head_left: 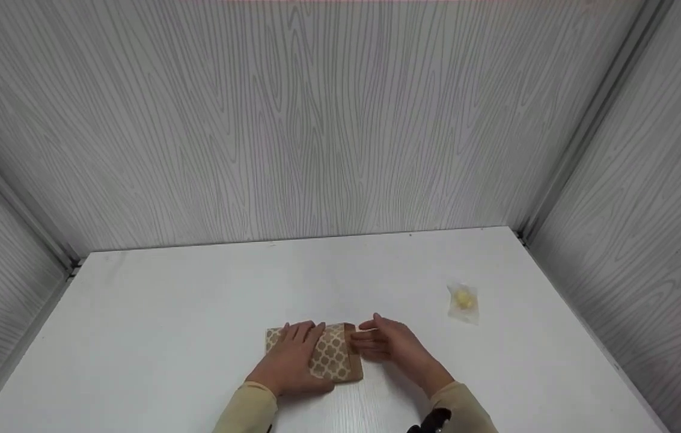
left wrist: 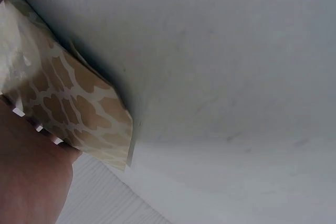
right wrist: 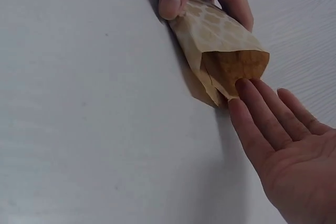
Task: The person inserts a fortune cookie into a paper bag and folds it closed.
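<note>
A flat brown paper bag (head_left: 331, 355) with a pale lattice print lies on the white table. My left hand (head_left: 293, 361) spans it from above, gripping it with fingers at the far edge and thumb along the near edge. In the right wrist view the bag's mouth (right wrist: 239, 66) gapes, showing a plain brown inside. My right hand (head_left: 397, 346), palm up with fingers extended, has its fingertips (right wrist: 244, 87) right at the lower lip of that mouth. The left wrist view shows the bag's other end (left wrist: 100, 124), with a whitish, blurred patch near the hand.
A small clear packet (head_left: 463, 304) with something yellow inside lies to the right on the white table (head_left: 166, 313). Grey wood-grain panels (head_left: 292, 120) rise behind the table and along both sides.
</note>
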A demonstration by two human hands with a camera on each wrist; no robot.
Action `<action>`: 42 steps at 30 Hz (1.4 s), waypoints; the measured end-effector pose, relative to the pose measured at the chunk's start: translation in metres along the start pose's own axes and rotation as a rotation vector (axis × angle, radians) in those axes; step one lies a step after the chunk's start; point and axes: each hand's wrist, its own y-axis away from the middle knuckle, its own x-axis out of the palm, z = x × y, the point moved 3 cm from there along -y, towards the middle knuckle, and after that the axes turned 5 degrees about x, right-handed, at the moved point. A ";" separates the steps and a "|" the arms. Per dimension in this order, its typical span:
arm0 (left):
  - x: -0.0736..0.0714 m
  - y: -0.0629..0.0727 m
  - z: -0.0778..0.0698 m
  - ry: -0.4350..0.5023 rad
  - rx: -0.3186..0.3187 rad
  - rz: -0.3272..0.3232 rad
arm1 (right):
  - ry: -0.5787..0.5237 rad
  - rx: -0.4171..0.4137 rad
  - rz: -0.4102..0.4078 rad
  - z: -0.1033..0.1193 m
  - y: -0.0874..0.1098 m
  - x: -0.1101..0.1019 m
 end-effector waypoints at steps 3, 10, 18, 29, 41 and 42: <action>0.001 0.000 0.001 -0.011 -0.003 0.000 | 0.072 -0.090 -0.084 0.008 0.006 -0.013; 0.000 0.000 0.002 -0.004 -0.005 -0.006 | 0.172 -0.247 -0.391 0.027 0.022 -0.047; -0.002 0.001 -0.001 -0.014 -0.003 -0.007 | 0.482 -0.193 -0.727 0.045 0.035 -0.088; -0.002 0.001 -0.002 -0.012 0.016 -0.023 | 0.664 0.030 -0.865 0.054 0.045 -0.136; -0.002 0.000 -0.002 -0.024 -0.011 -0.002 | 0.780 0.127 -0.866 0.040 0.036 -0.152; -0.002 0.000 -0.002 -0.024 -0.016 0.000 | 0.786 0.119 -0.872 0.039 0.035 -0.152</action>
